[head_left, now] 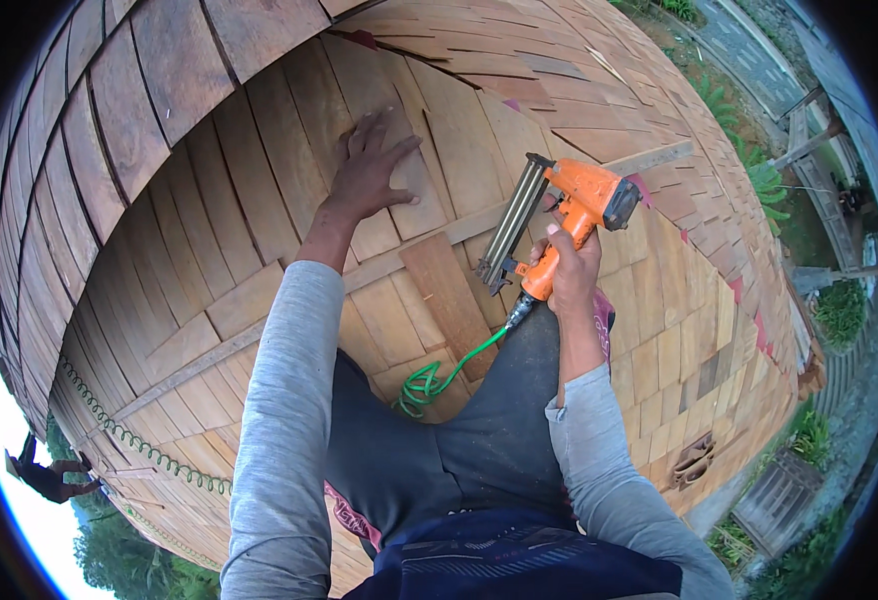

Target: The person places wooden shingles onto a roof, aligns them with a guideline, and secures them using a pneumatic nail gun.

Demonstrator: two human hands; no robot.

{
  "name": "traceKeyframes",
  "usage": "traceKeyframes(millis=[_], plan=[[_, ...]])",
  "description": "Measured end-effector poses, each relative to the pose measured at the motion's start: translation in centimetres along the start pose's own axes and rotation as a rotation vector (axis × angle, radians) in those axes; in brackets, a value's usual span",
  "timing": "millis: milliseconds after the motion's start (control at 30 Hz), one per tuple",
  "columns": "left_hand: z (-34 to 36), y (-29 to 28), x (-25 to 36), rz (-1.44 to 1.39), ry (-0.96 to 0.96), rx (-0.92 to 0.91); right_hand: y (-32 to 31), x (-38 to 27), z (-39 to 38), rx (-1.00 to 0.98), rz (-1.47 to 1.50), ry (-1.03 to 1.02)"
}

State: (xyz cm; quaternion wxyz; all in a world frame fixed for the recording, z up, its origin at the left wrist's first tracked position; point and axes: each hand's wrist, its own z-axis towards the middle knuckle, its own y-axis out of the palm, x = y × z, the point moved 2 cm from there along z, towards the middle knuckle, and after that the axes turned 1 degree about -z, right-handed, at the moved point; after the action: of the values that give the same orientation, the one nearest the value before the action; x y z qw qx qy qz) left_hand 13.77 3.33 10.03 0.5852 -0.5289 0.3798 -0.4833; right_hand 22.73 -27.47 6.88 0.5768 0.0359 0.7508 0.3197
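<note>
My right hand (pixel 572 262) is wrapped round the handle of an orange nail gun (pixel 581 190), whose long metal magazine points to the left. A green coiled air hose (pixel 424 385) runs from the fitting at the handle's base down between my legs. My left hand (pixel 364 175) lies with fingers spread on a wooden shingle (pixel 359 80) of the roof. Under both hands, a long thin wooden batten (pixel 389 262) crosses the shingles at a slant. Beside the nail gun, a loose-looking reddish-brown board (pixel 447 300) rests on the shingles below the batten.
An overhanging shingled roof section (pixel 159 60) curves along the upper left. Another green coiled hose (pixel 139 435) trails at left. A person (pixel 49 475) is at the far left edge. Several dark shingle pieces (pixel 694 460) sit at lower right. Past the roof's right edge, ground and a fence lie below.
</note>
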Motion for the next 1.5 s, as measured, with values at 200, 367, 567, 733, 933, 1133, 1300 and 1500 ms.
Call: traceKeyframes(millis=[200, 367, 567, 733, 933, 1133, 1300, 1500], plan=[[-0.6, 0.2, -1.2, -0.025, 0.056, -0.016, 0.9, 0.3, -0.1, -0.035, -0.041, 0.009], [-1.6, 0.9, 0.3, -0.003, 0.02, 0.017, 1.2, 0.1, -0.2, -0.055, -0.079, -0.021], [-6.6, 4.0, 2.9, -0.019, -0.125, 0.062, 2.8, -1.2, -1.9, -0.158, -0.315, -0.185], [-10.0, 4.6, 6.6, -0.077, -0.236, 0.032, 8.9, -2.0, 0.3, -0.357, -0.497, -0.094], [-10.6, 4.7, 6.6, -0.052, -0.226, 0.05, 17.4, -0.7, 4.6, -0.538, -0.795, -0.117], [-10.3, 4.0, 6.9, -0.055, -0.262, 0.023, 19.1, 0.7, 6.2, -0.494, -0.999, -0.085], [-10.0, 3.9, 7.9, -0.114, -0.276, 0.002, 18.9, 1.0, 6.6, -0.46, -1.109, -0.054], [-11.2, 3.4, 6.4, -0.108, -0.25, -0.02, 22.1, -0.4, 4.3, -0.492, -1.021, -0.105]])
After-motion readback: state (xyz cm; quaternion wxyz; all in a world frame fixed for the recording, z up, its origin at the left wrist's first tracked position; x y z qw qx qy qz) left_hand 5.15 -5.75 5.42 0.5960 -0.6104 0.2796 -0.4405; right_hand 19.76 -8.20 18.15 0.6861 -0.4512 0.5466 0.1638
